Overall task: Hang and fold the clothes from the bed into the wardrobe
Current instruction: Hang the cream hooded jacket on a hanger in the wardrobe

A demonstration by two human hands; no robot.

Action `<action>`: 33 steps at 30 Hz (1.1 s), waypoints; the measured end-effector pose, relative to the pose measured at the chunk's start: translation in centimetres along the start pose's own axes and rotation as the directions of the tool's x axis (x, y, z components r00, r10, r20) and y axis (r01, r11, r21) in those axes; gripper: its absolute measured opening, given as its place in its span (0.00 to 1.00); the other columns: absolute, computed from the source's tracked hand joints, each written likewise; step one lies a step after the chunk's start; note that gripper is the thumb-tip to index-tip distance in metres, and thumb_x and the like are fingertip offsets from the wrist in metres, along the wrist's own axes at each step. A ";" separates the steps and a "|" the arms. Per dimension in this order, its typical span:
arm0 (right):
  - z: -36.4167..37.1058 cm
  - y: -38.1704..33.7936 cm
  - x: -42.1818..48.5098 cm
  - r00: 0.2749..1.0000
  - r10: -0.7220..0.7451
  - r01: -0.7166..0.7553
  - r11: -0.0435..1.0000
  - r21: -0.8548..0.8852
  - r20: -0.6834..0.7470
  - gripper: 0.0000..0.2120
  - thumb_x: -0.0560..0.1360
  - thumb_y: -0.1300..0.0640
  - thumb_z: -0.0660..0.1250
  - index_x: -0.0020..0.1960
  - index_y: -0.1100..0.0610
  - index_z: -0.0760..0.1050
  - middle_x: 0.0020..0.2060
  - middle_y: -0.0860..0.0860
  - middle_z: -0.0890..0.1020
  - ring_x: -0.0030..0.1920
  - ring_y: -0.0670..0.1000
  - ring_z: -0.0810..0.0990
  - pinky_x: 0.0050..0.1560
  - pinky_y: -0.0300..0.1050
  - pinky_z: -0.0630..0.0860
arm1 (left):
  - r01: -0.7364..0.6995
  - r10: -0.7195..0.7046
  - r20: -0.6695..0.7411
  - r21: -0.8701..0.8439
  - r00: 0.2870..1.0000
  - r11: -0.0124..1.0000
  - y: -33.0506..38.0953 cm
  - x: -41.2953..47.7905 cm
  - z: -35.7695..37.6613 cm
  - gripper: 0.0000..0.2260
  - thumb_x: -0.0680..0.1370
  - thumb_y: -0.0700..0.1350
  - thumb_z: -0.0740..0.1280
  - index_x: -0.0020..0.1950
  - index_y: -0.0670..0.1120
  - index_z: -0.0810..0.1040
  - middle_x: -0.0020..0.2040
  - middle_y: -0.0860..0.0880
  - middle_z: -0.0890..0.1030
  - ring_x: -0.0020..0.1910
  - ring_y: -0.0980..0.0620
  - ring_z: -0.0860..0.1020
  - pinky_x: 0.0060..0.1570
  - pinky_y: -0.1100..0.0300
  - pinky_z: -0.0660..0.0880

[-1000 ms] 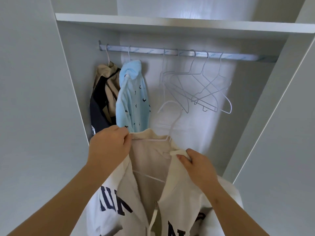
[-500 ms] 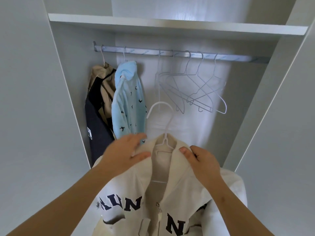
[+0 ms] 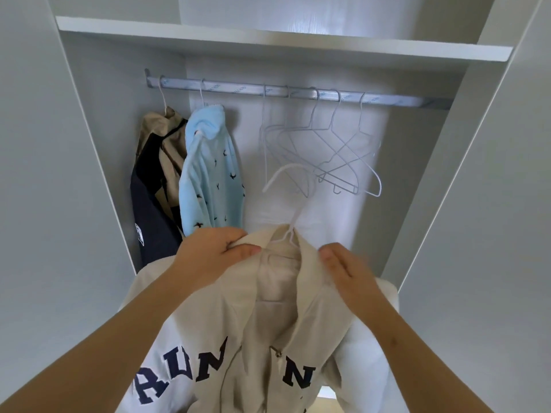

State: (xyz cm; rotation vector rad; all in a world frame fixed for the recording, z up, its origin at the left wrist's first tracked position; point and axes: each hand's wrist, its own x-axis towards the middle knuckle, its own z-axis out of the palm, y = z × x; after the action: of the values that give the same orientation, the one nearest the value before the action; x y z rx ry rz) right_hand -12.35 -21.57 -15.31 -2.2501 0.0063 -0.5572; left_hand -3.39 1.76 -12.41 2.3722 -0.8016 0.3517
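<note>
The cream hoodie [image 3: 256, 329], lower centre, is pinched at the collar by the left hand [image 3: 213, 254]; the right hand [image 3: 348, 269] is laid on it, hold unclear. Above, empty hangers [image 3: 337, 156] and a blue top [image 3: 208, 174] are hung on the rail [image 3: 298, 92]. Navy letters are borne across its chest.

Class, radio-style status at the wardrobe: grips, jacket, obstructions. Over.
Left grip pinches cream jacket collar; right grip rests flat on it. Jacket on white hanger, hook not yet on rail. Empty hangers crowd rail ahead.
</note>
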 end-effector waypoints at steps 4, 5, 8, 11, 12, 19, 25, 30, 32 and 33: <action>1.8 -1.4 0.3 0.991 0.036 -0.015 0.987 -0.158 0.126 0.20 0.75 0.36 0.56 0.32 0.49 0.63 0.23 0.44 0.71 0.26 0.41 0.69 0.29 0.35 0.64 | 0.020 -0.020 -0.010 -0.070 1.000 0.997 1.4 0.8 0.4 0.24 0.69 0.68 0.50 0.27 0.49 0.62 0.23 0.54 0.64 0.23 0.57 0.65 0.26 0.65 0.58; 1.9 -1.5 0.5 0.993 0.049 -0.034 0.990 -0.137 0.110 0.20 0.75 0.38 0.58 0.31 0.49 0.63 0.22 0.43 0.71 0.26 0.42 0.69 0.29 0.35 0.63 | 0.043 -0.044 -0.023 -0.044 0.999 0.998 1.6 0.9 0.6 0.24 0.70 0.67 0.49 0.28 0.48 0.62 0.24 0.53 0.65 0.24 0.57 0.65 0.27 0.64 0.58; 2.1 -1.6 0.8 0.995 0.059 -0.059 0.998 -0.006 0.077 0.20 0.75 0.43 0.62 0.29 0.51 0.63 0.20 0.40 0.70 0.24 0.41 0.67 0.27 0.34 0.62 | 0.143 -0.140 -0.054 0.064 0.989 0.988 2.4 0.7 1.9 0.24 0.75 0.64 0.52 0.28 0.47 0.62 0.25 0.52 0.66 0.26 0.56 0.67 0.27 0.61 0.59; 1.8 -1.7 1.0 0.995 0.055 -0.061 0.995 0.083 0.079 0.22 0.76 0.47 0.63 0.26 0.49 0.61 0.19 0.42 0.68 0.22 0.41 0.66 0.26 0.31 0.62 | 0.146 -0.144 -0.048 0.055 0.988 0.988 2.7 0.5 2.5 0.24 0.76 0.63 0.53 0.28 0.48 0.60 0.24 0.53 0.64 0.25 0.57 0.64 0.27 0.61 0.58; 1.7 -1.7 1.0 0.995 0.064 -0.071 0.993 0.099 0.077 0.23 0.76 0.48 0.64 0.24 0.49 0.62 0.18 0.42 0.67 0.22 0.41 0.65 0.25 0.31 0.62 | 0.135 -0.135 -0.024 0.031 0.991 0.990 2.6 0.5 2.4 0.24 0.76 0.63 0.53 0.28 0.48 0.59 0.24 0.53 0.63 0.24 0.57 0.64 0.27 0.61 0.58; 0.5 -1.0 1.0 0.976 0.216 -0.212 0.966 0.145 -0.011 0.25 0.74 0.47 0.66 0.24 0.52 0.59 0.16 0.44 0.62 0.20 0.43 0.61 0.23 0.34 0.57 | 0.144 -0.131 0.142 -0.085 0.981 0.986 0.9 0.5 2.4 0.25 0.77 0.62 0.53 0.41 0.42 0.74 0.32 0.48 0.74 0.30 0.58 0.70 0.34 0.64 0.67; -1.9 -0.4 0.7 0.964 0.238 -0.213 0.958 0.193 -0.120 0.26 0.73 0.50 0.68 0.23 0.51 0.57 0.17 0.43 0.59 0.20 0.43 0.59 0.21 0.33 0.55 | 0.166 -0.157 0.381 0.008 0.911 0.986 -2.7 0.8 1.4 0.21 0.71 0.63 0.65 0.28 0.50 0.65 0.22 0.57 0.69 0.22 0.62 0.67 0.26 0.70 0.63; -2.6 -0.3 0.9 0.947 0.280 -0.257 0.954 0.155 -0.155 0.25 0.74 0.45 0.66 0.27 0.61 0.65 0.19 0.44 0.62 0.23 0.44 0.61 0.26 0.37 0.58 | 0.080 -0.108 0.160 0.174 0.981 0.982 -1.3 2.2 2.9 0.20 0.75 0.62 0.61 0.31 0.50 0.65 0.27 0.54 0.69 0.27 0.59 0.68 0.28 0.64 0.61; -2.9 -0.2 1.1 0.934 0.308 -0.279 0.945 0.172 -0.179 0.24 0.73 0.44 0.66 0.27 0.59 0.65 0.19 0.43 0.62 0.22 0.44 0.61 0.26 0.36 0.59 | 0.060 -0.077 0.170 0.105 0.983 0.993 -0.8 3.0 3.1 0.13 0.77 0.60 0.60 0.41 0.51 0.73 0.36 0.55 0.75 0.37 0.56 0.74 0.35 0.63 0.66; -2.8 -0.3 1.2 0.927 0.324 -0.292 0.939 0.182 -0.187 0.23 0.73 0.44 0.66 0.27 0.57 0.64 0.18 0.43 0.61 0.21 0.44 0.60 0.25 0.36 0.59 | 0.062 -0.071 0.172 0.053 0.983 0.997 -0.6 3.4 3.2 0.12 0.77 0.57 0.61 0.50 0.51 0.75 0.44 0.55 0.77 0.44 0.55 0.75 0.41 0.62 0.67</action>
State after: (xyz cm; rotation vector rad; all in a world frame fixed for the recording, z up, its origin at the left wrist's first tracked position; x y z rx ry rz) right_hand -12.48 -23.61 -13.00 -1.9793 0.4094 -0.6026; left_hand -0.21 -1.40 -13.82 2.4933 -0.7980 0.1384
